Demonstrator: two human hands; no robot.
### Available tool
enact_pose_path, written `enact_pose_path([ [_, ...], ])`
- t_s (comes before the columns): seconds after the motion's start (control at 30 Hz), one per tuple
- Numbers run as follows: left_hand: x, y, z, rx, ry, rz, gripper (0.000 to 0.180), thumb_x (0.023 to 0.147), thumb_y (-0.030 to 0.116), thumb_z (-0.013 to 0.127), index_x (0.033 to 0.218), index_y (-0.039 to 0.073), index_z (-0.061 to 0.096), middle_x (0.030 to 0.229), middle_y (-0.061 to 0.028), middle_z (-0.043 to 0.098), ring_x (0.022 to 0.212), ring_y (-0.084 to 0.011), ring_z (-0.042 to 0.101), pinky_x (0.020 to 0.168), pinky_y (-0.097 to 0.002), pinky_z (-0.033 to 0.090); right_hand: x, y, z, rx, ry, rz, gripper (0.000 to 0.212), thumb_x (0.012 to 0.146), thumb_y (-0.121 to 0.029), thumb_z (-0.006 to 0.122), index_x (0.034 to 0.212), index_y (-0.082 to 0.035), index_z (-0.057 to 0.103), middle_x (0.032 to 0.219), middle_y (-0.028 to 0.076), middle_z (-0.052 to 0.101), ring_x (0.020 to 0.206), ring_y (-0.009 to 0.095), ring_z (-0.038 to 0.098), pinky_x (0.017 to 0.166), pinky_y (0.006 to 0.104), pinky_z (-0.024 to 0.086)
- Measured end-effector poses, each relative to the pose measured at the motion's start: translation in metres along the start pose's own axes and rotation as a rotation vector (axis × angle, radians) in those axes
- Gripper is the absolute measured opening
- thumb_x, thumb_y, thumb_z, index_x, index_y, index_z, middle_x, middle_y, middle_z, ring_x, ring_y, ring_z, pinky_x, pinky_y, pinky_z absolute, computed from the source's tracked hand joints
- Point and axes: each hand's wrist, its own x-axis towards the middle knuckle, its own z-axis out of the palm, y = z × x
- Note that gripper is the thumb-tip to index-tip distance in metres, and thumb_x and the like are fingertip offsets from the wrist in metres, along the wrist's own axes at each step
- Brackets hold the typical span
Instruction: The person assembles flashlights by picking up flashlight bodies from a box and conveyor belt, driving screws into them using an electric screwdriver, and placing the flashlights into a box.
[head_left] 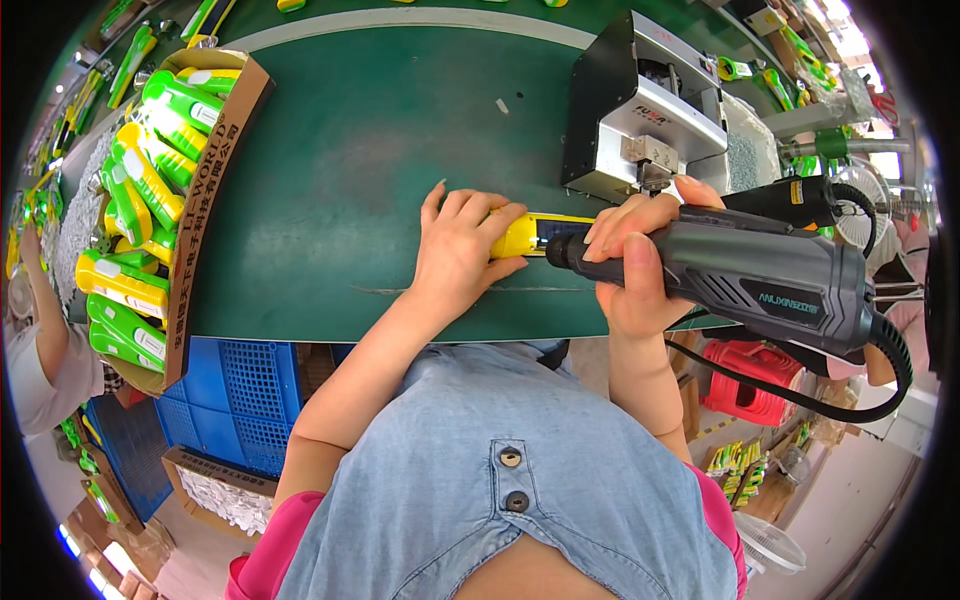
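Note:
On the green work table [390,110], a yellow plastic casing [517,237] with a dark panel lies flat. My left hand [455,240] is closed on its left end, thumb and forefinger gripping either side. My right hand [635,260] wraps round the front of a grey-black corded electric screwdriver [770,280], held nearly level. Its black nose lies over the right part of the casing in this view; whether the bit touches it is hidden. Just beyond my right hand stands a black and silver screw feeder [650,110].
An open cardboard box [225,165] of green and yellow plastic devices sits at the left. A black cylindrical tool [795,203] is beyond the screwdriver. The black cable [850,412] loops down at right. Blue crates [235,390] stand below the table. Another person's arm [45,310] shows at far left.

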Motion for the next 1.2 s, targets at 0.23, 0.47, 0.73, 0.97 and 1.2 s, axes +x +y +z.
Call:
enact_pose_path([
  [0.23,0.000,-0.002,0.002,-0.014,0.015,-0.016,0.049,0.056,0.017,0.076,0.102,0.012,0.059,0.099,-0.0017,0.056,0.090,-0.0202,0.054,0.097,-0.0504,0.028,-0.002,0.009,-0.001,-0.039,-0.032,0.058,0.051,0.079,-0.005,0.056,0.122,-0.001,0.030,0.065,0.006,0.048,0.052,0.015,0.048,0.053,0.0286,0.045],
  [0.47,0.000,-0.004,0.001,0.040,0.007,0.063,0.053,0.053,0.018,0.077,0.102,0.010,0.058,0.099,-0.0028,0.058,0.083,-0.0176,0.056,0.100,-0.0520,0.025,0.007,0.002,-0.010,-0.041,-0.268,0.155,0.049,0.070,0.005,0.060,0.112,-0.001,0.035,0.069,0.007,0.056,0.061,0.015,0.055,0.060,0.0261,0.046],
  [0.73,0.001,-0.004,0.002,0.013,0.012,0.077,0.055,0.050,0.019,0.077,0.102,0.009,0.059,0.099,-0.0030,0.059,0.081,-0.0169,0.057,0.101,-0.0522,0.024,0.003,-0.003,0.001,-0.006,-0.271,0.126,0.033,0.062,0.011,0.061,0.088,-0.004,0.048,0.069,0.008,0.057,0.060,0.017,0.056,0.057,0.0276,0.045],
  [0.97,0.001,-0.007,0.005,0.032,0.035,0.087,0.054,0.051,0.019,0.078,0.101,0.011,0.059,0.099,-0.0021,0.059,0.080,-0.0165,0.056,0.100,-0.0532,0.024,0.012,-0.004,-0.005,-0.346,-0.510,0.024,0.060,0.076,-0.003,0.060,0.125,-0.003,0.026,0.069,0.007,0.051,0.058,0.019,0.052,0.058,0.0292,0.046],
  [1.2,0.002,-0.007,0.005,0.038,0.039,0.090,0.055,0.051,0.020,0.079,0.102,0.011,0.059,0.098,-0.0015,0.060,0.078,-0.0164,0.056,0.100,-0.0540,0.024,0.012,0.007,-0.008,-0.216,-0.450,-0.032,0.049,0.072,0.002,0.060,0.114,-0.005,0.033,0.067,0.007,0.051,0.056,0.017,0.051,0.057,0.0266,0.045],
])
